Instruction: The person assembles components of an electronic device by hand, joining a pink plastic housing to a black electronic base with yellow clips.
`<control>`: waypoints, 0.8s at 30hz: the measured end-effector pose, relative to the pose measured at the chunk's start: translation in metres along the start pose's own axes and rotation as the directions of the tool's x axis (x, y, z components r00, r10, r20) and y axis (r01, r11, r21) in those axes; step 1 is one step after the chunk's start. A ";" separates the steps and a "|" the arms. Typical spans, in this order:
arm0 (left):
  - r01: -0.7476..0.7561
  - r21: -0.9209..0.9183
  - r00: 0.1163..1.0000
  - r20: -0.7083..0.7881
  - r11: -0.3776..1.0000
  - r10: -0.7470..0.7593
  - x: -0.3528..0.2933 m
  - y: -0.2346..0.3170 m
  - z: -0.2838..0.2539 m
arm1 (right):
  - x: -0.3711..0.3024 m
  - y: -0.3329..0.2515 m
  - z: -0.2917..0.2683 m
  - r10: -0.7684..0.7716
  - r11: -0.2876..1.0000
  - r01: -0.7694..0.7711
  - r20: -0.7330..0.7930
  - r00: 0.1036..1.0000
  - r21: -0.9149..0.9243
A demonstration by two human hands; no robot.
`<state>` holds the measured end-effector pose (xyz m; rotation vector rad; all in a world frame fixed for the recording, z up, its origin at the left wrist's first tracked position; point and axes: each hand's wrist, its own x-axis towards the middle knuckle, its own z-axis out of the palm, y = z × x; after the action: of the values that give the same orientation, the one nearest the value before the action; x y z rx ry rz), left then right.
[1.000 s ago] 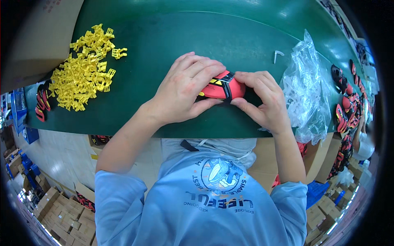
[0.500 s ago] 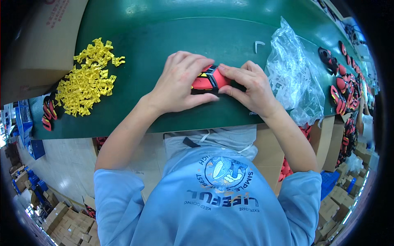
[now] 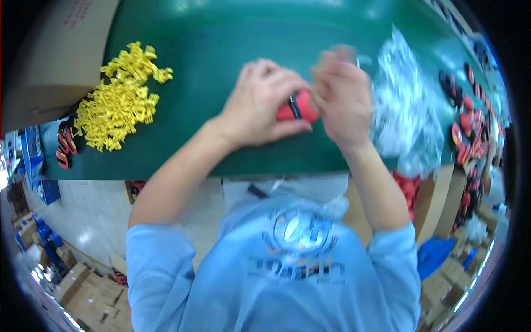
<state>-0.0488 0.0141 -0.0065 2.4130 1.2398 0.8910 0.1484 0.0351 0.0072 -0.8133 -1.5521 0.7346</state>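
Over the middle of the green table, my left hand (image 3: 259,105) curls around a rounded red-and-black plastic piece (image 3: 306,106), its thumb along the near side. The piece shows a glossy red end crossed by a black band; the rest is under my fingers. At the right end of the piece, my right hand (image 3: 344,94) is smeared by motion. Its fingers look bent, but whether they touch the piece or hold anything cannot be made out.
A pile of small yellow plastic clips (image 3: 119,108) lies on the left of the green table (image 3: 215,33), beside a cardboard box (image 3: 52,66). To the right sits a clear plastic bag (image 3: 406,110) with whitish parts. Several red-and-black pieces (image 3: 470,127) lie at the far right.
My right hand has turned and risen from its pinch on the red end, and now blurs. My left hand and the piece have shifted a little to the right.
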 end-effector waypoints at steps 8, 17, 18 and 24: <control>0.017 -0.163 0.995 -0.093 0.986 -0.033 -0.019 -0.006 -0.019 | 0.044 -0.062 -0.044 0.448 0.567 -0.479 0.237 0.862 0.670; 0.141 -0.048 0.943 -0.297 0.989 -0.149 -0.112 0.052 -0.075 | -0.002 -0.003 -0.055 0.480 0.450 -0.579 0.362 0.799 0.680; 0.220 -0.039 0.925 -0.310 0.975 -0.221 -0.137 0.065 -0.084 | -0.002 -0.002 -0.059 0.495 0.464 -0.591 0.360 0.791 0.660; 0.651 0.229 0.726 -0.467 0.724 -0.506 -0.242 0.112 -0.112 | 0.000 0.020 -0.058 0.508 0.340 -0.640 0.439 0.741 0.689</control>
<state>-0.1561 -0.2500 0.0403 1.8777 2.3560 0.9869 0.2082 0.0470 -0.0024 -0.5648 -0.7804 1.9289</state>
